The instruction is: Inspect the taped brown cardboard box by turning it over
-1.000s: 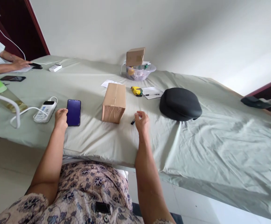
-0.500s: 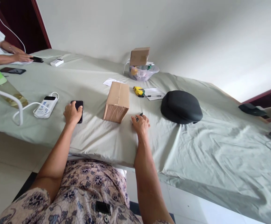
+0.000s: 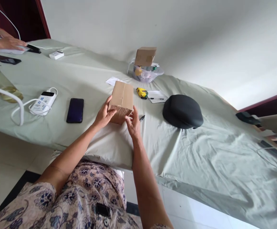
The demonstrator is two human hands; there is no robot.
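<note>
A brown cardboard box (image 3: pixel 122 95) stands on the cloth-covered table in front of me. My left hand (image 3: pixel 104 114) grips its left side, with the thumb across the front face. At the right front edge, my right hand (image 3: pixel 133 124) holds the box with fingers along the side and thumb in front. The far fingertips of both hands are partly hidden. Just right of my right hand lies a black pen (image 3: pixel 142 118). A dark smartphone (image 3: pixel 75 110) lies face up to the left of my left hand.
A black case (image 3: pixel 183 111) sits to the right. Behind the box are a yellow tape measure (image 3: pixel 141 92), a paper with a pen (image 3: pixel 156 96) and a plastic basket (image 3: pixel 148 75). At left are a corded white power bank (image 3: pixel 43 103), a bottle (image 3: pixel 2 84) and another person's hand (image 3: pixel 13 43).
My left hand has left the smartphone and moved right to the box. My right hand has let go of the pen and moved left onto the box.
</note>
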